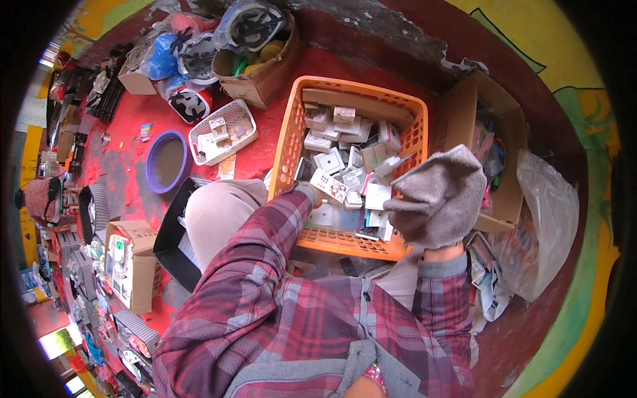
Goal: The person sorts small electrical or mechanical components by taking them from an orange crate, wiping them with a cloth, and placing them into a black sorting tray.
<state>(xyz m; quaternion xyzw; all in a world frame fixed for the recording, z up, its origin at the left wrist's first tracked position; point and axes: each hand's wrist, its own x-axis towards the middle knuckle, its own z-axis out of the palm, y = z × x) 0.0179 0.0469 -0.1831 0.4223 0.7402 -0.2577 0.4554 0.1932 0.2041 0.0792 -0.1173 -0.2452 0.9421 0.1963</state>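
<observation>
An orange plastic basket (286, 142) sits in front of me, filled with white boxes, switch plates and other small white goods. My left hand (309, 192) reaches over its left side and grips the edge of a flat white piece with coloured dots (329, 185). Part of that hand is hidden by the plaid sleeve. Above the basket's right side, a grey cloth (438, 196) covers my right hand (443, 252), which holds it from beneath. Only the wrist and heel of that hand show; its fingers are under the cloth.
To the right stands a cardboard box (464, 113) with mixed goods, beside a clear plastic bag (547, 222). At left are a white basket (249, 142), a purple basin (148, 162) and a box (142, 292). Another carton (249, 89) with bagged helmets stands behind.
</observation>
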